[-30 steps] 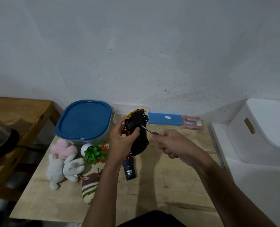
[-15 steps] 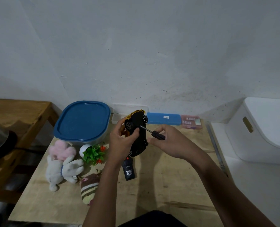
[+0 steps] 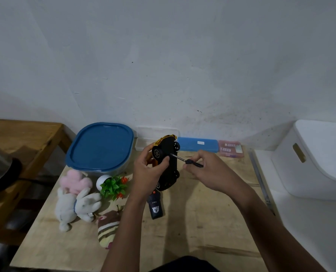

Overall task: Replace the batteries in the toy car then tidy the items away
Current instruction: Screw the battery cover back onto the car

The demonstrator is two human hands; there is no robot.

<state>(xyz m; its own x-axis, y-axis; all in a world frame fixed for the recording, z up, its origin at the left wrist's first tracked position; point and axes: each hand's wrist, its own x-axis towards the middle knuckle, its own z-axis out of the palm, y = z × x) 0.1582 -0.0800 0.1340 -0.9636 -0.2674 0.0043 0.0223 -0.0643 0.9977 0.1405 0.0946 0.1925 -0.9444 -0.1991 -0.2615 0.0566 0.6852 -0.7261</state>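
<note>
Toy car (image 3: pixel 168 163), underside toward viewer, long axis near-vertical, gripped by left hand (image 3: pixel 146 169); right hand (image 3: pixel 208 169) pinching screwdriver (image 3: pixel 186 160), tip against chassis.

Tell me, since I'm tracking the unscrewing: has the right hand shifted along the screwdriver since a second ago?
Yes. The right hand has slid back along the screwdriver, away from the toy car, towards the white bin.

On the plywood table (image 3: pixel 202 222) lies a white plush rabbit (image 3: pixel 74 207) touching a pink plush toy (image 3: pixel 75 180). Near them is a small green plastic plant (image 3: pixel 113 186) and a striped brown plush (image 3: pixel 106 228). A white plastic bin (image 3: pixel 320 160) stands at the right.
</note>
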